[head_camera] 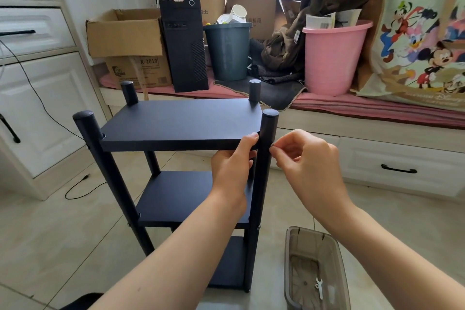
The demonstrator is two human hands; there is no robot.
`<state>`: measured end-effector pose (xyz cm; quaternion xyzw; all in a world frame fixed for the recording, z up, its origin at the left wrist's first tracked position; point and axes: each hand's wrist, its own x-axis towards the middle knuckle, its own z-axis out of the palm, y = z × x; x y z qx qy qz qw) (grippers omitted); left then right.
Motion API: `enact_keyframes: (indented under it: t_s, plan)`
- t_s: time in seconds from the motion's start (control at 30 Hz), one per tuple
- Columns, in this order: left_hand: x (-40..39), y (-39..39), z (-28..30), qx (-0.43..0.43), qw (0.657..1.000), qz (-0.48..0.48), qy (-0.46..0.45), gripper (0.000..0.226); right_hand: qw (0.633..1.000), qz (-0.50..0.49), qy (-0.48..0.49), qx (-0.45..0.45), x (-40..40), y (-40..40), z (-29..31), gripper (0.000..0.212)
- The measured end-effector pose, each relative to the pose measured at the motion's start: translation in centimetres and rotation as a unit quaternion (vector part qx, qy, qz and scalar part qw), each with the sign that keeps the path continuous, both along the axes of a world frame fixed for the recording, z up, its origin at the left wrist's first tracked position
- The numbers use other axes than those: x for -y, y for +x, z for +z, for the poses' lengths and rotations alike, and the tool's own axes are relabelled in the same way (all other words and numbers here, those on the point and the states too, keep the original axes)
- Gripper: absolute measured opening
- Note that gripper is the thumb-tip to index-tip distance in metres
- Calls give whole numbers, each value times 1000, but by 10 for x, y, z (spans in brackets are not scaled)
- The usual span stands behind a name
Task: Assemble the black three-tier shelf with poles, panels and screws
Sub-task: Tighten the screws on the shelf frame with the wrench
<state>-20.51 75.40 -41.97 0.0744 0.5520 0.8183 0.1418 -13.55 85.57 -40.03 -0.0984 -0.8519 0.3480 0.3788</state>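
Observation:
The black three-tier shelf stands upright on the tiled floor, with its top panel point(181, 121), a middle panel point(181, 196) and a bottom panel point(229, 262) held between four poles. My left hand point(232, 166) grips the top panel's front right corner, beside the front right pole point(264, 184). My right hand point(302, 156) pinches a small screw point(272, 145) against that pole's right side at top-panel height. The screw is mostly hidden by my fingertips. A screw head point(258, 228) shows on the same pole at the middle panel.
A clear brown plastic tray point(292, 259) on the floor at lower right holds a small white wrench point(319, 285). White cabinets stand at left, a black cable point(83, 184) lies on the tiles, and a bench with drawers, boxes, a computer tower and bins is behind.

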Motion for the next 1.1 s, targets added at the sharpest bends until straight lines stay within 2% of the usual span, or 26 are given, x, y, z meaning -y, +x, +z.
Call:
enact_keyframes:
  t_s: [0.13,0.23,0.3,0.4,0.5,0.6,0.67,0.73,0.8,0.87,0.97,1.07,1.1]
  plan:
    - [1,0,1,-1,1000,4,0,20,1000,13,-25,13,-2,-2,0,10]
    - [1,2,2,2,1000,3,-4,20,978,61,-192,60,-10,-4,5,10]
    - [0,4,3,6,1000,5,-7,20,955,85,-268,91,-20,-4,8,23]
    - [2,6,7,16,1000,7,-25,21,939,143,-288,119,-29,-6,12,42]
    - [8,3,12,48,994,-30,-92,32,916,215,-311,138,-30,-11,13,41]
    - [21,-5,23,51,970,-74,-225,48,906,236,-320,143,-33,-14,14,39]
    - [30,-7,32,-17,946,-73,-316,49,904,244,-317,149,-36,-14,13,40]
    - [38,-6,40,-151,904,-34,-398,45,905,248,-308,157,-38,-15,12,38]
    - [45,-1,45,-302,854,43,-422,42,906,248,-302,160,-39,-15,11,36]
    - [48,1,47,-416,806,123,-404,47,907,248,-300,158,-39,-15,10,35]
    - [48,0,49,-523,738,177,-389,40,908,249,-298,156,-39,-15,9,35]
    - [43,-9,39,-575,678,132,-438,14,908,251,-300,152,-39,-15,8,34]
    - [42,-12,34,-571,658,102,-481,29,908,251,-300,151,-39,-15,7,33]
